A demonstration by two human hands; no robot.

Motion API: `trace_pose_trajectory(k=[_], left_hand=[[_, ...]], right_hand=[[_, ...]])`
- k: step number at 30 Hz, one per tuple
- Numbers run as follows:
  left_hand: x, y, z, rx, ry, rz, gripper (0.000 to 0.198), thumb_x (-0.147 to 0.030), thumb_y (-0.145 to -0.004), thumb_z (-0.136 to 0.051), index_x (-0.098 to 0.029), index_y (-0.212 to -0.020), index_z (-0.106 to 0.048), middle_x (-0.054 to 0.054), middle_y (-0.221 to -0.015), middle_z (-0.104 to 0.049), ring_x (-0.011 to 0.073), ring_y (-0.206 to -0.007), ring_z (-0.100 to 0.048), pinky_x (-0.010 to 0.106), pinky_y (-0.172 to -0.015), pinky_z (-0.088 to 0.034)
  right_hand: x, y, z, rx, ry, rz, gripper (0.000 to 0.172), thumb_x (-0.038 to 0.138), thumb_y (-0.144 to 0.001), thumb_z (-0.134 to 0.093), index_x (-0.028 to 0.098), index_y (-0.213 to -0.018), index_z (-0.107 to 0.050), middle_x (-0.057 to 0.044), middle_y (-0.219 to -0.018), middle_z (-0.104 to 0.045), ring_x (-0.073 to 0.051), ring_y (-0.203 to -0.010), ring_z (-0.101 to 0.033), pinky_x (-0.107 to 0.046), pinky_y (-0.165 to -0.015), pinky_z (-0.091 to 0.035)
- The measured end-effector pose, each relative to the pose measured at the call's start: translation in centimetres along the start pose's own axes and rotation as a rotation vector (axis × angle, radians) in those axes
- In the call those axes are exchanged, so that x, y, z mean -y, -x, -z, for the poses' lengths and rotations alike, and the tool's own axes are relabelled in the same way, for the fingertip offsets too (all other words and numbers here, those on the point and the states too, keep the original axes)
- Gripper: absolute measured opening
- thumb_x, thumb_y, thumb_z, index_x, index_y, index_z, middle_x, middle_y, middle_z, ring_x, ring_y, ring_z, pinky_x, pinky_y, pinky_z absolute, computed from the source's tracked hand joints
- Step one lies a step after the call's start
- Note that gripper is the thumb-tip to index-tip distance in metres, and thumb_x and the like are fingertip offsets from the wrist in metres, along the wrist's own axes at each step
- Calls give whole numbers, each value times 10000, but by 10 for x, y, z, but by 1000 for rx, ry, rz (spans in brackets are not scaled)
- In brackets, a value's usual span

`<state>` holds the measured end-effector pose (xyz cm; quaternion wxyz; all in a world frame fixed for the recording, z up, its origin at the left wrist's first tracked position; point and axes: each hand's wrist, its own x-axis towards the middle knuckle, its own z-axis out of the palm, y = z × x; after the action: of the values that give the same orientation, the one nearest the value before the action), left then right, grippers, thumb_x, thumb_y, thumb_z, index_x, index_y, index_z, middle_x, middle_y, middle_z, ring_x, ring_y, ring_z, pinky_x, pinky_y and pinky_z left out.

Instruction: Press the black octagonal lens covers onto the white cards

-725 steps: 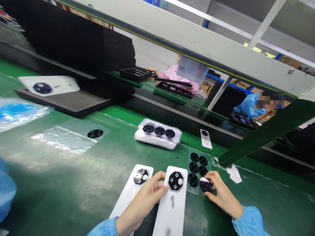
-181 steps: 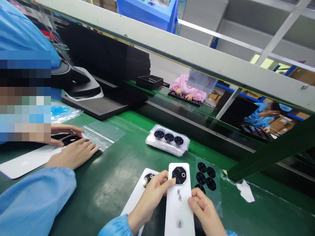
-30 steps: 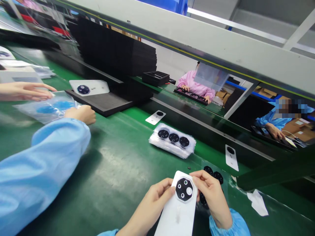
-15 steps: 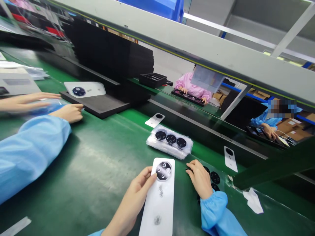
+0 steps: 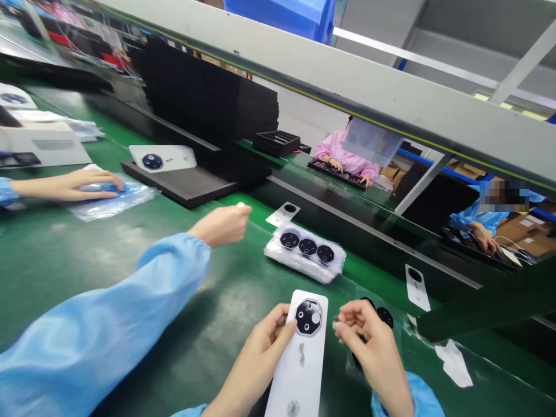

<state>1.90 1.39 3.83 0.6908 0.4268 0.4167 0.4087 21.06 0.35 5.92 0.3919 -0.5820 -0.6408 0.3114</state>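
In my left hand (image 5: 264,347) I grip the edge of a white phone back panel (image 5: 295,370) with a round black-and-silver camera cover (image 5: 308,317) near its top. My thumb lies beside that cover. To the right of the panel, apart from it, my right hand (image 5: 369,341) is closed in a pinch. A tiny dark bit (image 5: 336,319) shows at its fingertips, too small to name. Under and behind this hand lies a clear sheet with black camera discs (image 5: 384,317), partly hidden. A stack of clear packs with black discs (image 5: 307,248) sits beyond the panel.
A co-worker's sleeve (image 5: 165,278) and closed hand (image 5: 223,226) reach in from the left; another hand (image 5: 78,185) rests on a clear plastic bag (image 5: 117,200). A black foam tray (image 5: 186,185) holds a white panel (image 5: 163,158). A dark green post (image 5: 482,295) stands at right.
My right hand has come away from the disc sheet toward the panel, pinching something small. The panel has tilted slightly and shifted right in view. A co-worker's hand has moved right, off the plastic bag.
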Motion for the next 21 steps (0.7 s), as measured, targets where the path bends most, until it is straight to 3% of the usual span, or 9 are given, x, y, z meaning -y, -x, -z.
trace_pose_trajectory(k=[3,8,11,14,21], left_hand=[[4,0,-1,42,-40,-54,322,-471,-820,-543,-182,-961,-559,20,-876,-651,157,-756,-564,220,-640,-429],[11,1,-3,77,-72,-124,284,-440,-850,-516,-176,-950,-551,19,-843,-623,163,-747,-564,233,-638,-432],[12,1,-5,87,-58,-126,279,-442,-846,-520,-176,-921,-557,8,-818,-603,159,-735,-562,235,-644,-433],[11,1,-8,93,-46,-112,275,-436,-846,-523,-172,-910,-561,7,-802,-599,148,-706,-551,230,-633,-423],[15,1,-13,96,-16,-89,316,-483,-813,-543,-174,-879,-553,1,-766,-581,148,-678,-536,225,-600,-416]], right_hand=[[6,11,-13,19,87,181,116,216,-887,-508,207,-866,-621,-43,-834,-639,-155,-726,-632,-226,-634,-516],[-4,18,-27,-105,215,488,318,64,-881,-446,237,-1074,-630,-61,-891,-631,-166,-805,-637,-247,-674,-525],[-8,21,-30,-190,221,490,327,52,-859,-494,243,-1102,-601,-55,-905,-651,-178,-827,-646,-264,-711,-536],[-10,24,-30,-232,201,473,239,58,-844,-529,235,-986,-602,-59,-948,-637,-184,-851,-638,-281,-744,-537],[-16,32,-33,-345,284,460,200,106,-862,-500,242,-894,-643,-59,-937,-503,-175,-776,-539,-311,-635,-491]])
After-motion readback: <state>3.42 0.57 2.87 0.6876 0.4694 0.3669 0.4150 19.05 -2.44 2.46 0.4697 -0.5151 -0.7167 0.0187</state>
